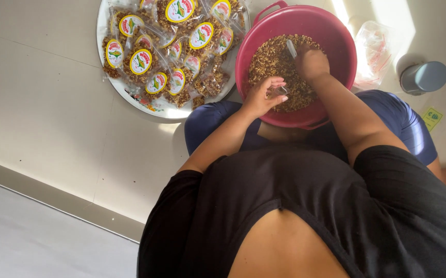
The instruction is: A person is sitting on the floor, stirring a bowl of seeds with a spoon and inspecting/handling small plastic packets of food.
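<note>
Two hands work inside a red plastic basin (331,36) that rests on the person's lap, close enough that both arms reach in without stretching; the basin is filled with a brown crumbly snack mix (269,59). The right hand (311,63) is closed around a small pale scoop (291,48), its tip dug into the mix; the left hand (264,95) sits at the near rim, fingers curled around what looks like a small clear bag (279,90), though the glare makes that hard to confirm. Just left of the basin, a round tray (146,103) carries many sealed packets (140,62) with yellow round labels, piled within easy reach; a grey cup (424,77) and loose clear bags (375,51) lie to the right on the floor (43,103).
</note>
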